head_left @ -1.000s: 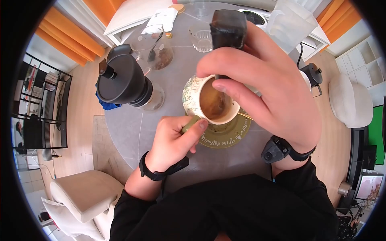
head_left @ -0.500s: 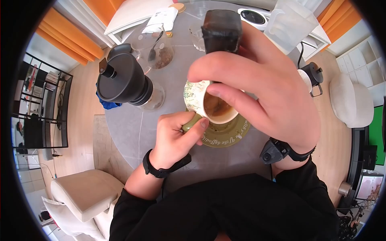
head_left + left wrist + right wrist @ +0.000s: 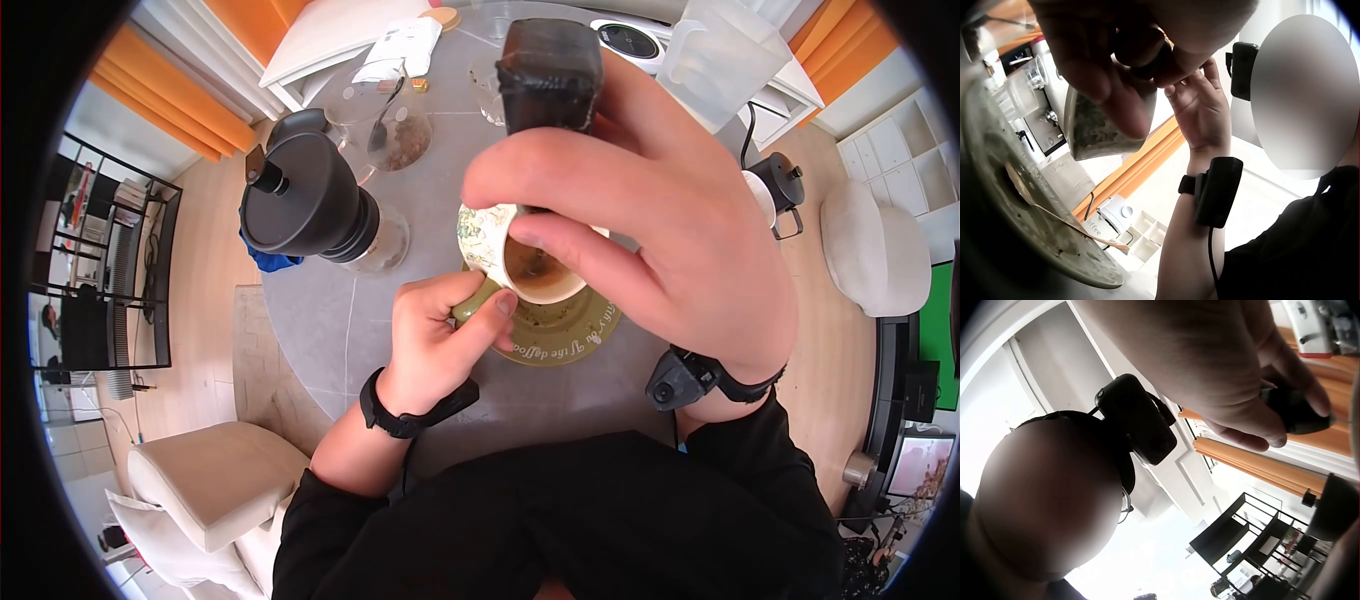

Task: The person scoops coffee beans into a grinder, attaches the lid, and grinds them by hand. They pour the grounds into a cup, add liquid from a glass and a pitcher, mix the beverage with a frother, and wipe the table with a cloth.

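My left hand [image 3: 430, 335] pinches the green handle of a patterned cup [image 3: 482, 238], thumb on top. The cup tilts and holds brown, coffee-like liquid [image 3: 540, 280]. In the left wrist view it is lifted above the green saucer [image 3: 1100, 272], where a spoon [image 3: 1054, 215] lies. Right above the cup, my right hand [image 3: 660, 210] grips the thick black handle of a handheld frother [image 3: 550, 75]. A thin metal shaft runs from the frother [image 3: 1300, 412] in the right wrist view. Its lower end is hidden by my fingers and the cup.
A black coffee grinder [image 3: 305, 200] stands on a glass base to the left. Behind it is a glass [image 3: 405, 150] with dark grounds and a spoon. Farther back are another glass [image 3: 487, 90], a white packet [image 3: 400, 50], a scale [image 3: 628, 40] and a clear plastic container [image 3: 720, 60].
The cup has shifted slightly right and down in the head view and tilts more. My right hand has moved a little left with the frother, covering more of the cup.
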`<state>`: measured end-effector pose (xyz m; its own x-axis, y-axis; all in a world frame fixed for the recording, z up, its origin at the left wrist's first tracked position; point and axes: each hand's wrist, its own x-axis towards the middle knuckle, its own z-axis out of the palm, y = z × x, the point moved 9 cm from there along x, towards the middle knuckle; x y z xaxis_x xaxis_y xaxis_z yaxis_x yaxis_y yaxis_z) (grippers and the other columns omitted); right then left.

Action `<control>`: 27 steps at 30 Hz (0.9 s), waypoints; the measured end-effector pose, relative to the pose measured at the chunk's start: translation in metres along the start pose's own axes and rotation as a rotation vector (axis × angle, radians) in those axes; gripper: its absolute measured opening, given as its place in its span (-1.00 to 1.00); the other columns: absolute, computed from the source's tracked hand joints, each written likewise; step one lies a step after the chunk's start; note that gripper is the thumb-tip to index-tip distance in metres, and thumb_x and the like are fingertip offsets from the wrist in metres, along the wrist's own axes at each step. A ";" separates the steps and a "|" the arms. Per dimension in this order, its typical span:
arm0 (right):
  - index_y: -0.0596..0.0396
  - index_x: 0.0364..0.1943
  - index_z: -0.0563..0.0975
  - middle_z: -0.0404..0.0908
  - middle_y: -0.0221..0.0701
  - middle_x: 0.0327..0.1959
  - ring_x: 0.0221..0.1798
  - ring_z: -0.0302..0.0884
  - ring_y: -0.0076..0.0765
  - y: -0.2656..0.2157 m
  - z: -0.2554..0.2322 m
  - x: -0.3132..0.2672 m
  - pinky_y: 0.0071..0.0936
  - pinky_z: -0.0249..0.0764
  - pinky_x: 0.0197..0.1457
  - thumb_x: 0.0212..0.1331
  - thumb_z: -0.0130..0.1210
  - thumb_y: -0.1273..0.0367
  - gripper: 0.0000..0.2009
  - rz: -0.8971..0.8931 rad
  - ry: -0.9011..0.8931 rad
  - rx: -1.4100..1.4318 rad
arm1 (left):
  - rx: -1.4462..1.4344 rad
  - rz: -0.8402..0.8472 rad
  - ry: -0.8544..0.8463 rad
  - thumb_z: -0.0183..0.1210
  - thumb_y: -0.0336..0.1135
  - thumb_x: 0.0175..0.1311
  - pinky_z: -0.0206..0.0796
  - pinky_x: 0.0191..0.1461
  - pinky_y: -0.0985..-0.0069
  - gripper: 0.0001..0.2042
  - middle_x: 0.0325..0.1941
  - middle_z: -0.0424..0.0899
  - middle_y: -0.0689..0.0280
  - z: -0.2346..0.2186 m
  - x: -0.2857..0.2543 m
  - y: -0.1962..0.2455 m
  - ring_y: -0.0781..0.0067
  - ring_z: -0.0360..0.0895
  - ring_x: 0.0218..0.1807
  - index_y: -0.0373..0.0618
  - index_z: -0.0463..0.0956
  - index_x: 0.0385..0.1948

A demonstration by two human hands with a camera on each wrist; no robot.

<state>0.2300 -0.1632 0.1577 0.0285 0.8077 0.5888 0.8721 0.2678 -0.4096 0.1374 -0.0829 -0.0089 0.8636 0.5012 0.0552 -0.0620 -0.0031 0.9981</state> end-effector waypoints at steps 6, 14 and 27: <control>0.00 -0.18 0.62 0.48 -0.25 -0.12 -0.18 0.50 -0.14 -0.002 -0.001 0.000 -0.35 0.44 -0.13 -0.04 0.27 0.54 -0.73 -0.019 0.017 -0.003 | -0.018 -0.009 0.000 0.18 -0.44 0.33 0.41 -0.48 0.61 -0.76 -0.57 0.62 0.29 0.000 0.000 0.000 0.55 0.63 -0.54 -0.34 0.51 -0.57; 0.01 -0.20 0.62 0.48 -0.25 -0.09 -0.16 0.49 -0.16 -0.005 -0.003 0.001 -0.36 0.44 -0.13 -0.06 0.27 0.54 -0.73 -0.051 0.032 0.015 | -0.226 -0.112 -0.038 0.10 -0.45 0.38 0.48 -0.39 0.60 -0.84 -0.48 0.65 0.28 0.000 -0.001 -0.004 0.52 0.63 -0.48 -0.35 0.56 -0.39; 0.04 -0.23 0.61 0.53 -0.36 -0.22 -0.18 0.42 -0.17 -0.011 -0.009 0.007 -0.35 0.39 -0.13 -0.06 0.26 0.56 -0.75 -0.174 0.053 -0.002 | -0.261 -0.082 -0.105 0.03 -0.31 0.42 0.42 -0.40 0.59 -0.72 -0.51 0.66 0.26 0.002 0.002 -0.008 0.45 0.64 -0.52 -0.28 0.57 -0.46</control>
<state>0.2251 -0.1655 0.1726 -0.0969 0.7207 0.6865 0.8669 0.3999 -0.2975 0.1409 -0.0830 -0.0167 0.9171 0.3987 -0.0090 -0.1049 0.2629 0.9591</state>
